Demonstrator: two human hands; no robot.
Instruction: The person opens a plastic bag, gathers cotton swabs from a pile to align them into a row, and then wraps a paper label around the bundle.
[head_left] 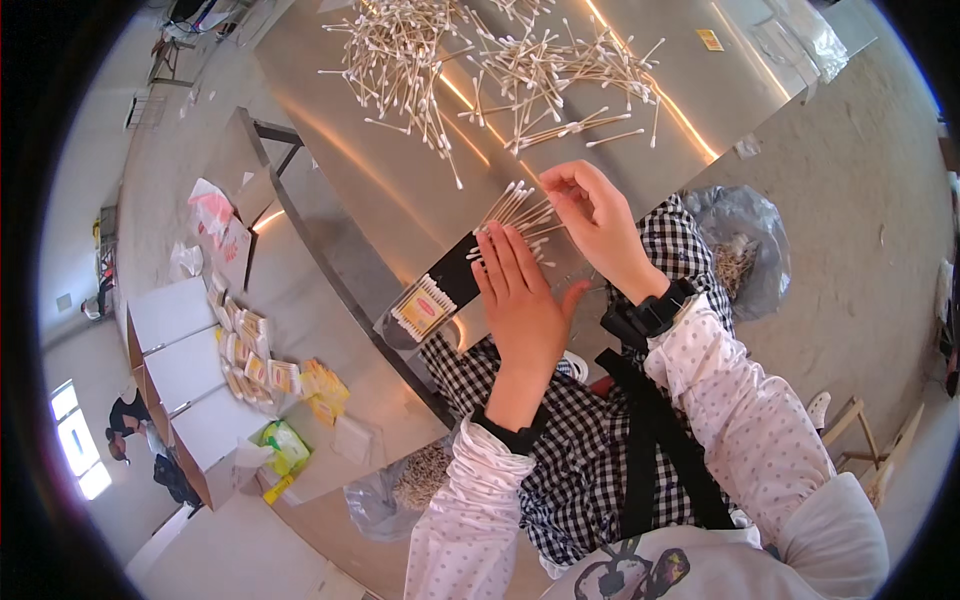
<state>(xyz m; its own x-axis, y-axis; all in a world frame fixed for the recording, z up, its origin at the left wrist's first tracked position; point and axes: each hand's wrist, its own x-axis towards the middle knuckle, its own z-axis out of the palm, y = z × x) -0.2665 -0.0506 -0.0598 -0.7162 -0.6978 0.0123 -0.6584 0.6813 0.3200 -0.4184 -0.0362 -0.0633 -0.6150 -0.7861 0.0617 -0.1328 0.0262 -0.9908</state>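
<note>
Swabs lie near the surface edge, partly under the left grip, thumb spread, beside the curled right grip, whose pinch I cannot tell, a gap separating them from the pile.

Probably a packing workshop (far background indistinct): metal table, loose cotton swabs, piled packs.

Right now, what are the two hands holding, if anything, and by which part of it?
The left hand lies flat over cotton swabs, with no clear grip; the right hand curls beside them, and whether it pinches one cannot be told.
</note>
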